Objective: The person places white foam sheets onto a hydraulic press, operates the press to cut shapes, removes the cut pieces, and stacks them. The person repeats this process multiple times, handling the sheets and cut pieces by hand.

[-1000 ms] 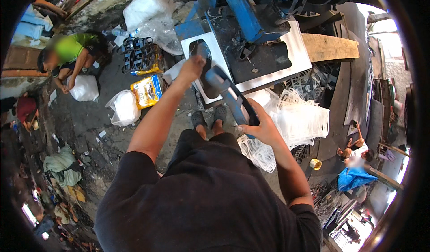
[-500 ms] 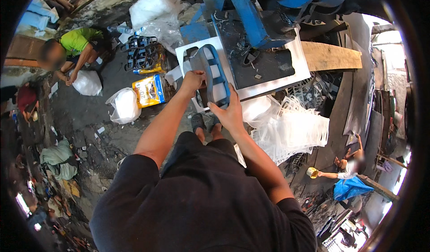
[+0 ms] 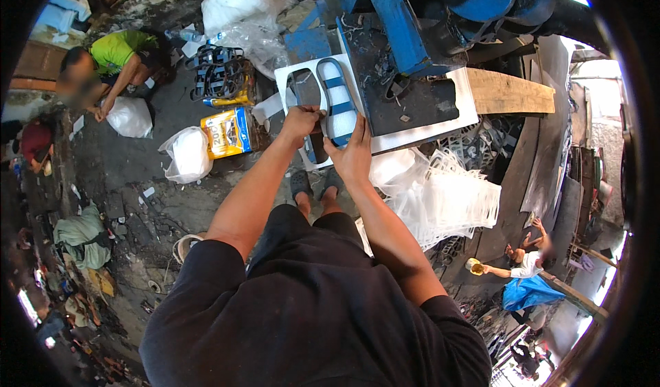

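A sole-shaped cutting die (image 3: 336,101) with a blue frame and crossbars lies on a white sheet (image 3: 421,134) on the bed of a blue press (image 3: 405,23). My right hand (image 3: 355,155) grips the die's near end. My left hand (image 3: 302,122) holds the near edge of the white sheet, just below a sole-shaped hole (image 3: 304,89) cut in it. My feet in dark sandals (image 3: 315,182) show under the hands.
A heap of cut white sheet scraps (image 3: 443,198) lies to the right. A wooden plank (image 3: 512,93) rests on the bench. On the floor at left are a yellow packet (image 3: 227,131), white bags (image 3: 185,155) and a crouching person in green (image 3: 113,60). Another person (image 3: 526,263) stands lower right.
The die, held in the air by my right hand a second ago, now lies on the white sheet beside the cut hole. Both hands have come together at its near end.
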Action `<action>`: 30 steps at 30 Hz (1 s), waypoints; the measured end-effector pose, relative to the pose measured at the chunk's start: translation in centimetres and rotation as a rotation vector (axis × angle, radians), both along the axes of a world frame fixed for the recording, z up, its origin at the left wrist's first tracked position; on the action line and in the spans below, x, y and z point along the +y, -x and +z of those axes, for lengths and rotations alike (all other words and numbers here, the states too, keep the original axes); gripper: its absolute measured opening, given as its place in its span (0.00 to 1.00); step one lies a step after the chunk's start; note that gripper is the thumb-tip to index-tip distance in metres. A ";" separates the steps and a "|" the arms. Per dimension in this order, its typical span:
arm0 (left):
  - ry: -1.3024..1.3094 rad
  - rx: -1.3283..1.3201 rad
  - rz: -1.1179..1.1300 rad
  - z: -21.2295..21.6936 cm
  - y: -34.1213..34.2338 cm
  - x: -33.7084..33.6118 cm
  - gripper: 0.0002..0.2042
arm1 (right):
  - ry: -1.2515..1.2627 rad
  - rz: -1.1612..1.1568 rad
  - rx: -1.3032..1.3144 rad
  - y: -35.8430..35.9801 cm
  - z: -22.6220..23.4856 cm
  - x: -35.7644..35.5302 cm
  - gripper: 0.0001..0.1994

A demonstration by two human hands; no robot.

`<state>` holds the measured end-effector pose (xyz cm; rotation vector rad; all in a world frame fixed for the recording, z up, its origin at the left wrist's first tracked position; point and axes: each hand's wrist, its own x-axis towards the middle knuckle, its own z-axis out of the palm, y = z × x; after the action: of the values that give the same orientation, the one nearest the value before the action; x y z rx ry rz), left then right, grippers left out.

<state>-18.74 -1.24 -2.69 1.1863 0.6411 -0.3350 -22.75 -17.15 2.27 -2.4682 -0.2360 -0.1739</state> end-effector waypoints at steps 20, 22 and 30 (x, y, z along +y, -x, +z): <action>-0.016 0.006 0.005 1.6 -1.2 -0.9 0.06 | -0.649 -0.703 0.209 1.0 -4.1 -8.6 0.21; -0.037 0.028 -0.012 1.7 -1.6 -1.2 0.09 | -0.955 -0.667 0.452 -0.9 -3.3 -9.9 0.16; -0.014 -0.080 -0.013 1.2 -5.8 -3.4 0.10 | -1.195 -0.707 0.455 -5.8 -3.5 -11.8 0.07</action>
<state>-12.91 -4.60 -1.52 1.2113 0.5671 -0.2930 -16.92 -28.95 -1.26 -1.2389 0.7421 -0.0153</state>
